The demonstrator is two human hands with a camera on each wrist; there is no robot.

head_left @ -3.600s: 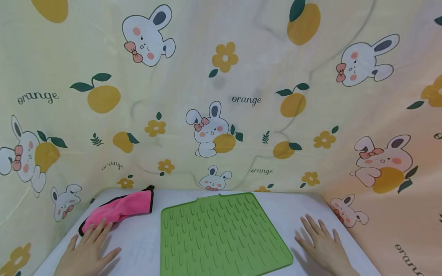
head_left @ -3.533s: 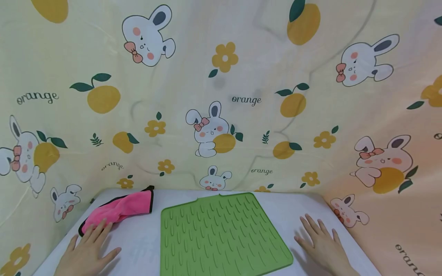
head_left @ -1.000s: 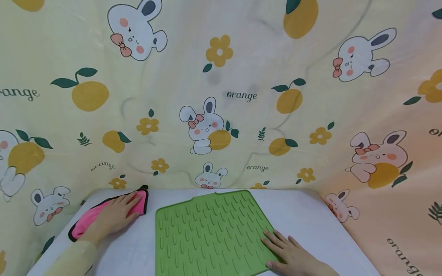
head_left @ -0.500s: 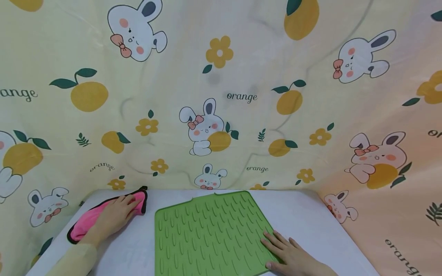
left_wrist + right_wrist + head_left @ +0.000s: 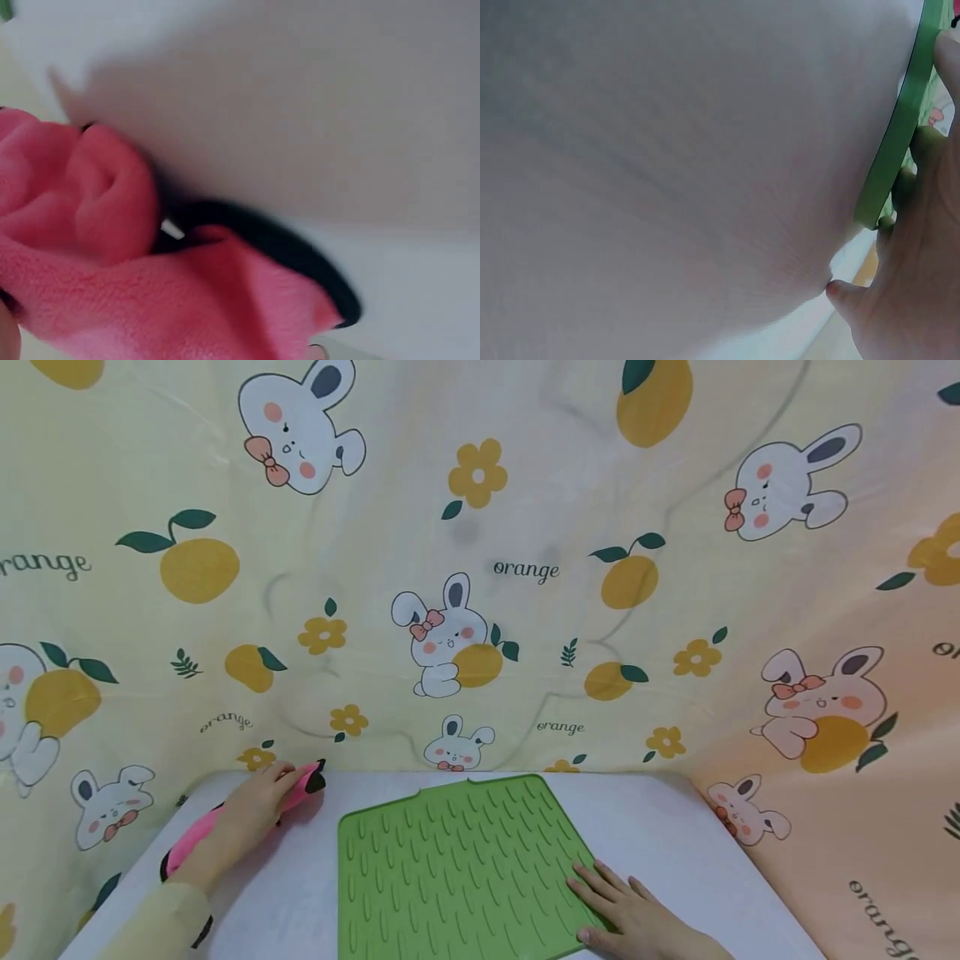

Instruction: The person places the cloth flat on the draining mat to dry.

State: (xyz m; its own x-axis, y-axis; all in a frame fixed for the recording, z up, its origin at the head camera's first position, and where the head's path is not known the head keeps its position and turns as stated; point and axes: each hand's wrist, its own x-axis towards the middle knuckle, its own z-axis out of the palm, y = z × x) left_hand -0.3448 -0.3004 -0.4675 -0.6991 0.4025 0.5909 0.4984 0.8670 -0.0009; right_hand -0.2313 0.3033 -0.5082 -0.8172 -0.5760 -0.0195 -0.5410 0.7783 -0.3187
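Note:
My left hand (image 5: 251, 806) grips a pink cloth with black edging (image 5: 303, 783) at the table's left. The cloth is bunched under the hand, which hides its middle. In the left wrist view the fleecy pink cloth (image 5: 135, 300) lies in folds, its black border curving over the white surface. My right hand (image 5: 637, 910) rests with straight fingers on the right edge of a green mat with raised ridges (image 5: 457, 868). From the right wrist view, the fingers lie over the mat's thick green rim (image 5: 892, 157), with the thumb by the white table.
The white table (image 5: 660, 835) holds the mat in its middle, running out of view at the bottom. A fabric curtain (image 5: 555, 635) printed with rabbits and oranges stands right behind the table and along both sides.
My left hand first lay by the cloth's near end, then moved over it and has now gathered it up off its flat shape. The right hand came left onto the mat's edge.

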